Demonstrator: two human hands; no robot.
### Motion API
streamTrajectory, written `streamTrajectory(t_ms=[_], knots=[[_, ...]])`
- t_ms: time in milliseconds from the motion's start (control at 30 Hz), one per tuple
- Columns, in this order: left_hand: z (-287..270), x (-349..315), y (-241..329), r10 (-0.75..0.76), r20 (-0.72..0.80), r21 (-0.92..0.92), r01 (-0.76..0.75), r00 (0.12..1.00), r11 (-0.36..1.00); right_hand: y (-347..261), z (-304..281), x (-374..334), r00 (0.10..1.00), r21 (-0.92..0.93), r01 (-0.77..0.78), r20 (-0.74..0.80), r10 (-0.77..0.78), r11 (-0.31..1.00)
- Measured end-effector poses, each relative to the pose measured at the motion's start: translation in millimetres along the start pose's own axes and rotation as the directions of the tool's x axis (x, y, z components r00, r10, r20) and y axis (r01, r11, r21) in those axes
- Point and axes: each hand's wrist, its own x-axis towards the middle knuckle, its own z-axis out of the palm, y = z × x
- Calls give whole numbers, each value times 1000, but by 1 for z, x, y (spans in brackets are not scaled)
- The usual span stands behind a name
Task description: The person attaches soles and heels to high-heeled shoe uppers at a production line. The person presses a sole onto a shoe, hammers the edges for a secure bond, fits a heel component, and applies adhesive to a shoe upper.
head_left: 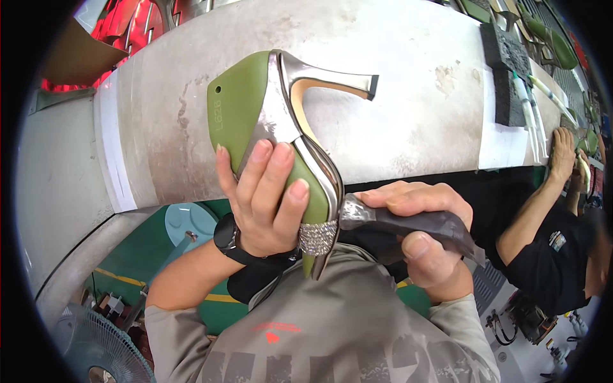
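Note:
A silver high-heeled shoe [295, 67] is fitted on a green shoe last [237, 102], held sideways above the worktable's near edge with its heel toward the far right. Around its toe end runs a band of glittering rhinestones [317, 239]. My left hand [265, 214] grips the last and shoe from the left, fingers spread across the green side. Closed in my right hand [431, 210] is a dark-handled tool [424, 226] with a shiny grey blunt head. That head meets the sole edge just above the rhinestone band; whether it presses on it I cannot tell.
A stained whitish worktable [408, 57] spans the far side. On its right lie a black foam block [504, 70] and slim white-handled tools [529, 108]. At right, another person's hand [563, 153] rests by the edge. A fan [96, 348] and blue stool [190, 222] stand lower left.

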Motion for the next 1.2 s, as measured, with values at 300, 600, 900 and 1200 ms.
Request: streamTrajectory(t_ms=[300,600,900,1200], knots=[[9,-6,-9,61,-64,59,-57,996,997,-2,-19,53,990,149,-124,86,112,981],[13,-12,-1,-7,-115,96,18,993,995,-55,6,116,838,-179,-538,-11,545,824],[14,-14,-9,69,-95,76,-62,993,995,-75,19,146,825,-429,-492,49,563,758],[16,-7,1,15,-93,34,-12,996,999,-38,-10,102,976,-61,98,-187,-108,993]])
